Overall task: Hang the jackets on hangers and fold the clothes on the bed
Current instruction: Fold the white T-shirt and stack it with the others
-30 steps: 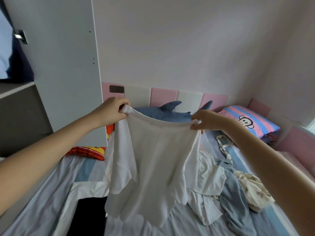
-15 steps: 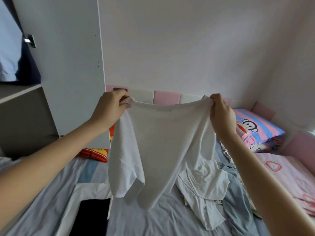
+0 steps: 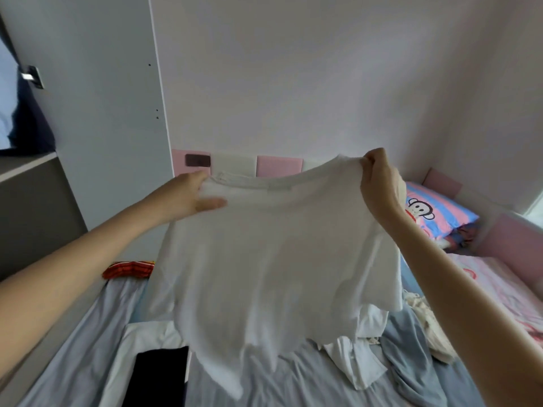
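Two hands hold one white T-shirt point(image 3: 279, 259) up by its shoulders, so that it hangs over the middle of the bed point(image 3: 73, 348). I can't tell whether the hem brushes the sheet. The left hand point(image 3: 188, 198) pinches the cloth just beside the collar, thumb in front and fingers behind. The right hand point(image 3: 379, 183) is clenched round the far shoulder.

To my eye the left side is the weak one. A pinch that close to the neck lets the sleeve sag, and it could tuck under when the shirt is laid flat. A shake might also pull the cloth free.

The landing spot worries me too. The unfolded heap point(image 3: 355, 362) lies toward the bed's right edge, and a black item point(image 3: 158, 377) lies at the near edge. Lowered carelessly, the hem would drape over one of them and crease.
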Action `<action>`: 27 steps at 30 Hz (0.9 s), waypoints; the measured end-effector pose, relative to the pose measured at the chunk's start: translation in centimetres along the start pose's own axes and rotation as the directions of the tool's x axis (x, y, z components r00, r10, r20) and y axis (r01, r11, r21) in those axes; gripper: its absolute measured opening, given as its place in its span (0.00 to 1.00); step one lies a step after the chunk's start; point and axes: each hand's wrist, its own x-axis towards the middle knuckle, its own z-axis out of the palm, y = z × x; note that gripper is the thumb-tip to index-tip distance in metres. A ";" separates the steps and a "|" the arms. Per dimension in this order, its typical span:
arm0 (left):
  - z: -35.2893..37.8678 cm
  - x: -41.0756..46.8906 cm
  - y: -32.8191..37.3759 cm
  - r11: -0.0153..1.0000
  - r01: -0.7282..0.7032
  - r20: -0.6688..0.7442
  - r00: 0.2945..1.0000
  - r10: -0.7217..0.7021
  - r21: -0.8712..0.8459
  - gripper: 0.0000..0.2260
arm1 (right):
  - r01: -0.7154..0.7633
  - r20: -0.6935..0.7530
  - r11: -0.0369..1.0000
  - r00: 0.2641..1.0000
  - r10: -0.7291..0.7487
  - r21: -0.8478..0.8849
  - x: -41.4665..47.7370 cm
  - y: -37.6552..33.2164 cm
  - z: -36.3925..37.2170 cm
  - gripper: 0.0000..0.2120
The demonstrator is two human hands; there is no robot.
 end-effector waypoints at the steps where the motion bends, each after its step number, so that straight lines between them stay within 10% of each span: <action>1: 0.1 -0.1 -0.1 1.000 0.000 0.063 0.998 0.000 0.009 0.14 | -0.015 -0.052 1.000 0.999 0.015 -0.003 0.0 0.2 0.1 0.11; 4: 1.4 0.2 -1.2 0.999 0.007 0.197 0.980 -0.017 0.047 0.12 | -0.125 0.099 0.991 0.987 0.128 -0.039 0.0 0.6 1.1 0.18; 10: 2.1 0.8 -3.0 0.985 -0.035 -0.266 0.961 0.080 0.170 0.10 | -0.079 0.285 0.995 0.957 0.056 0.068 0.7 2.3 0.5 0.24; 15: 2.1 1.9 -2.6 0.987 0.019 -0.297 0.954 0.031 0.162 0.05 | -0.056 0.630 0.993 0.776 -0.020 0.100 1.6 4.0 0.1 0.16; 21: 2.1 2.4 -2.8 0.998 0.025 -0.409 0.913 -0.002 0.050 0.04 | -0.084 0.313 0.972 0.950 0.011 0.221 1.3 4.1 -0.5 0.15; 27: 2.6 2.4 -2.4 0.999 0.040 -0.448 0.893 -0.038 -0.004 0.06 | -0.201 0.246 0.967 0.956 0.158 0.157 0.3 4.8 0.5 0.19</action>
